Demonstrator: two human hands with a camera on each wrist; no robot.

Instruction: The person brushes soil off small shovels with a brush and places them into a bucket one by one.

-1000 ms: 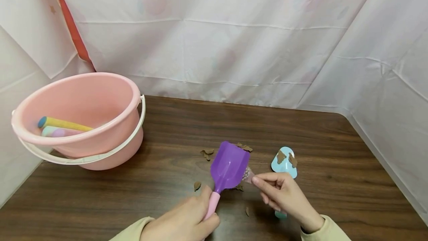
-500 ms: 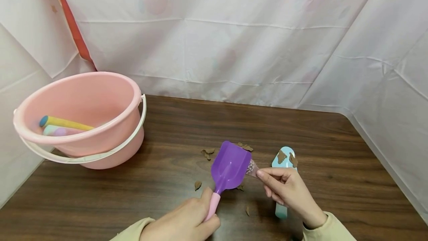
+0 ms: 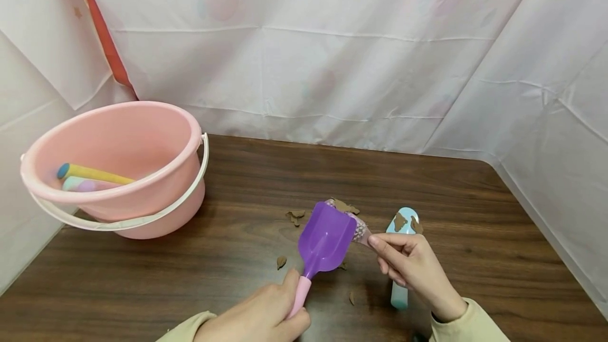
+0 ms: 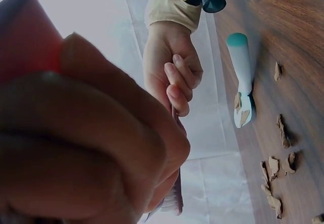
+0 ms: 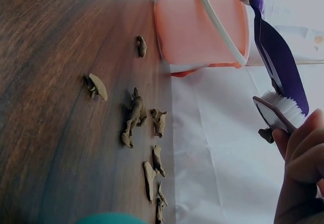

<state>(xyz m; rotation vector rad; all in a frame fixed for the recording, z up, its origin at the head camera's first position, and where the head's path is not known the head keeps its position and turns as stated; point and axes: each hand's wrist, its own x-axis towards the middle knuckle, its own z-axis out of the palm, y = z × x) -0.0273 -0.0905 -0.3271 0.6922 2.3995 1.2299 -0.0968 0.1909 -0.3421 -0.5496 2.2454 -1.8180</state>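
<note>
My left hand (image 3: 256, 305) grips the pink handle (image 3: 300, 297) of a toy shovel with a purple blade (image 3: 328, 236), raised above the table. My right hand (image 3: 413, 263) pinches the end of a small brush (image 3: 362, 232) between thumb and fingers. Most of the brush is hidden behind the blade in the head view; in the right wrist view its white bristles (image 5: 284, 105) touch the underside of the shovel blade (image 5: 283, 57). Below my right hand lies a light blue toy shovel (image 3: 399, 295) with brown flakes (image 3: 400, 222) on its blade.
Dry brown flakes (image 3: 295, 217) lie scattered on the wooden table (image 3: 252, 173). At the left stands a pink bucket (image 3: 157, 215) with a white handle and a yellow, blue-ended stick (image 3: 97, 174) inside. White cloth (image 3: 294, 78) hangs behind the table and at both sides.
My right hand has shifted slightly away and to the right with the brush, and the brush's far end now shows past the blade's top edge. My left hand and the purple shovel barely moved.
</note>
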